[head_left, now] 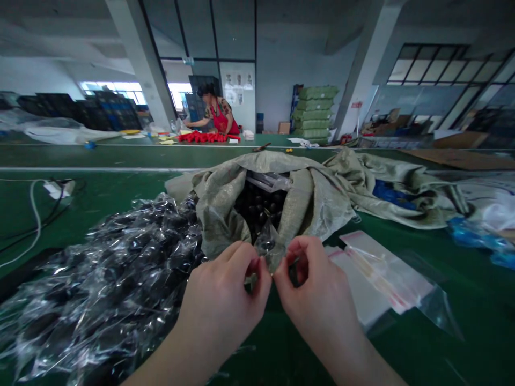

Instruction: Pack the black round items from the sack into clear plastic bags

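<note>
Both hands meet low in the middle, above the green table [120, 193]. My left hand [225, 292] and my right hand [316, 289] are closed in pinches on a small clear plastic bag [269, 247] held between them. What is inside the bag is hidden by my fingers. Just behind it lies an open woven sack [309, 198] filled with small black parts [259, 206]. A heap of clear bags with black parts in them [108, 279] spreads to the left of my left hand.
A stack of flat clear bags with red strips [382, 273] lies right of my right hand. More sacks [402, 182] and blue plastic [475, 236] lie at the right. White cables [36, 214] run at the left. A person in red [219, 115] works at the far end.
</note>
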`<state>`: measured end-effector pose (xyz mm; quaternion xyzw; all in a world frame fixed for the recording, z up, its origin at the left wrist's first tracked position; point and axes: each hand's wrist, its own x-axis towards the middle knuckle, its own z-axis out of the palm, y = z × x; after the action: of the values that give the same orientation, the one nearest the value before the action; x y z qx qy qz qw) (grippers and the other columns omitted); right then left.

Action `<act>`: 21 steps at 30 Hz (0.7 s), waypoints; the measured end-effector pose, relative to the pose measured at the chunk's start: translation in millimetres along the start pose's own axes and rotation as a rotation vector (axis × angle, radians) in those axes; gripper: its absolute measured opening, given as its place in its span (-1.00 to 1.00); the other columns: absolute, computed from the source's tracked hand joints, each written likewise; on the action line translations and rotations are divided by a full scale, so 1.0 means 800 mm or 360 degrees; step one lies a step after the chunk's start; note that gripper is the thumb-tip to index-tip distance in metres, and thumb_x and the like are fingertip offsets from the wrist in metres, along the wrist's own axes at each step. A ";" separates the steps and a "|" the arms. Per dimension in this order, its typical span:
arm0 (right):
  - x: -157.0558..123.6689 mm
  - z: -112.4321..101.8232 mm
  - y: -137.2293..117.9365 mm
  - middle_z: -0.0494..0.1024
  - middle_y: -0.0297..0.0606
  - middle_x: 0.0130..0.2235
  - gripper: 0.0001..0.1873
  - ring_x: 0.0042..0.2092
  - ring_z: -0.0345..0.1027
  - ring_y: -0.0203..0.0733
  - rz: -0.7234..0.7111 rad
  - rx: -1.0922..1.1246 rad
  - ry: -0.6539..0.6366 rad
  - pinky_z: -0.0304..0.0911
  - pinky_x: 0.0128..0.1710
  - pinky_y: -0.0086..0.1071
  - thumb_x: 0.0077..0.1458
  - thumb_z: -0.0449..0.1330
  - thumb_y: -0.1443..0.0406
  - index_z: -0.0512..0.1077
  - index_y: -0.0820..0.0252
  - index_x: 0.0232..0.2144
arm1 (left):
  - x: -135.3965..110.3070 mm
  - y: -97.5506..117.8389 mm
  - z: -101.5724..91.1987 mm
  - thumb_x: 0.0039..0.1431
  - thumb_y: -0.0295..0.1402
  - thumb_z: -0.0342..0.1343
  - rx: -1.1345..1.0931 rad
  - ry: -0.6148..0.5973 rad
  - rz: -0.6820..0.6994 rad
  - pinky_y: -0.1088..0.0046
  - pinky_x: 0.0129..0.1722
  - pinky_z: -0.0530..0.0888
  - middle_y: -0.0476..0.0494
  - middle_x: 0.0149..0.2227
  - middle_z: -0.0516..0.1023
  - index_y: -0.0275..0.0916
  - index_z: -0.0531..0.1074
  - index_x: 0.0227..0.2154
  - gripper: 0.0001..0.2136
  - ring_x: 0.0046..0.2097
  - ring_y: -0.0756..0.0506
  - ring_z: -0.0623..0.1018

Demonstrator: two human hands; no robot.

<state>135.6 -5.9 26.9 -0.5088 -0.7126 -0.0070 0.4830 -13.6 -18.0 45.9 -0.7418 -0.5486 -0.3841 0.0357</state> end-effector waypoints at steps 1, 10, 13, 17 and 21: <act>0.000 -0.001 0.001 0.44 -0.32 -0.50 -0.81 -0.55 0.34 -0.18 0.0001 -0.0033 0.0021 0.08 -0.64 -0.38 0.01 0.14 0.35 0.26 0.05 -0.27 | 0.000 -0.001 0.000 0.16 -0.27 -0.02 0.0033 0.0029 -0.0006 0.40 -0.61 0.27 -0.02 -0.59 0.36 -0.10 0.21 -0.60 -0.77 -0.59 -0.02 0.35; 0.000 0.004 0.010 0.47 -0.30 -0.47 -0.73 -0.53 0.34 -0.18 -0.0026 -0.0070 -0.0076 0.09 -0.61 -0.38 0.01 0.12 0.36 0.29 0.08 -0.18 | -0.001 -0.014 0.004 0.12 -0.31 0.01 0.0249 0.0041 -0.0006 0.40 -0.58 0.23 -0.03 -0.58 0.36 -0.13 0.25 -0.59 -0.81 -0.57 -0.03 0.33; 0.012 -0.003 0.016 0.51 -0.33 -0.43 -0.76 -0.52 0.35 -0.24 -0.0021 0.0061 -0.0280 0.13 -0.57 -0.40 0.05 0.14 0.31 0.30 0.10 -0.17 | 0.005 -0.021 0.010 0.12 -0.31 0.01 0.0395 -0.0046 -0.0038 0.41 -0.56 0.20 -0.05 -0.54 0.39 -0.14 0.27 -0.58 -0.82 -0.55 -0.04 0.35; 0.030 -0.003 0.058 0.56 -0.32 -0.41 -0.87 -0.42 0.43 -0.24 0.0100 -0.0006 -0.0678 0.20 -0.43 -0.40 0.18 0.11 0.22 0.41 0.13 -0.28 | 0.015 -0.034 0.021 0.14 -0.32 0.02 0.0616 -0.0269 -0.0158 0.42 -0.50 0.23 -0.09 -0.44 0.48 -0.16 0.35 -0.48 -0.89 -0.47 -0.09 0.45; 0.013 0.021 0.117 0.61 -0.12 -0.29 -0.78 -0.28 0.49 -0.09 0.0319 -0.0552 -0.1173 0.20 -0.37 -0.36 0.14 0.19 0.17 0.48 0.22 -0.28 | 0.020 -0.037 0.026 0.18 -0.31 -0.02 0.0725 -0.0419 -0.0179 0.41 -0.44 0.29 -0.12 -0.35 0.53 -0.19 0.39 -0.39 -0.87 -0.38 -0.14 0.53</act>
<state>192.5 55.3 -20.4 -0.6180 -0.7729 0.1027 0.1010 -25.9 16.2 29.9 -0.7266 -0.6611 -0.1522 0.1087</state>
